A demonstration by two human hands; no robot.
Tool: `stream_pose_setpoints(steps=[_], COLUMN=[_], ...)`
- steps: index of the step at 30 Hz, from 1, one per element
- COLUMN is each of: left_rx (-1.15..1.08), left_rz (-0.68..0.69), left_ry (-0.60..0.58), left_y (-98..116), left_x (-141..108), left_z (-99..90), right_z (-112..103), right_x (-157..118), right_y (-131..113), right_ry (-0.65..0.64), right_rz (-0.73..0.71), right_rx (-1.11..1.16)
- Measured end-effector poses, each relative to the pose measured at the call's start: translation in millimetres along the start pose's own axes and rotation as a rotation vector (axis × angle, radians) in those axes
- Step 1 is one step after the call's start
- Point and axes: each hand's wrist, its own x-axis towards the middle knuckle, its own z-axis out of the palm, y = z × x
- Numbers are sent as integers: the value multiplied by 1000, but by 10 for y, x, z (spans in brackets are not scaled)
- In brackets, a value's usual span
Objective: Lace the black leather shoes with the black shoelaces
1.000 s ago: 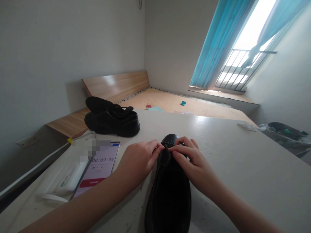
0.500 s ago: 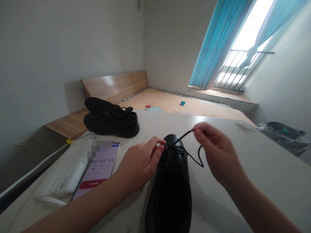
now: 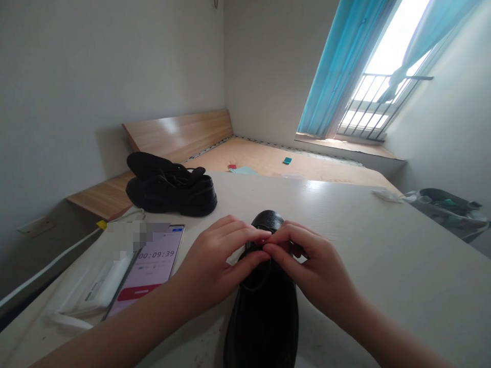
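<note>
A black leather shoe [image 3: 264, 327] rests on the white table with its toe pointing away from me. Over its lacing area, my left hand [image 3: 226, 255] and my right hand [image 3: 310, 255] meet, their fingertips touching. Both hands are closed in a pinch on the thin black shoelace [image 3: 258, 287]. A loop of it hangs over the shoe's opening, below my left fingers. My fingers cover most of the lace and the eyelets.
More black shoes [image 3: 172, 189] are piled at the table's back left. A phone [image 3: 153, 266] showing a timer lies beside a clear plastic packet [image 3: 88, 281] on the left. Beyond the table [image 3: 383, 266] is a bed [image 3: 261, 153]; a lined bin [image 3: 448, 204] stands at right.
My right hand has come down and left from the pulled-out lace end to meet my left hand over the shoe. A lace loop now hangs over the opening.
</note>
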Motion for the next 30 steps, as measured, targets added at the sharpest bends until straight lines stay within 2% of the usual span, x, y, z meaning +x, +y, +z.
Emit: stream_pose_setpoints(steps=[4,8,11,13,16,17,20,23,30], left_rx=[-16,-21,-55,-5,200,273,392,337,238], left_rz=[21,-122,-199,-112,37,26,-159,-234,-208], left_ry=[24,26,19,-11,-118,-173,-363,-498,-578], left_y=[-22,-6,36,82,172,202,261,254,176], left_x=[-8,-22,-14,26,169,235,434,573,698], left_z=[1,-13,-16,-28,-58,-63,-39,30,94], right_z=[-63,-203,-359,-477,-613,-636,-633,-595,-622], right_x=[2,36,68,85,90,85,45,-4,12], right_y=[-24,54,182,253,294,293,281,292,291], right_ry=[-19,-39,-184,-314,-419,-451,-533,-555,-640], right_rz=[63,168,227,234,270,297,380,408,412], right_rx=[107,225,270,306,300,292,259,223,258])
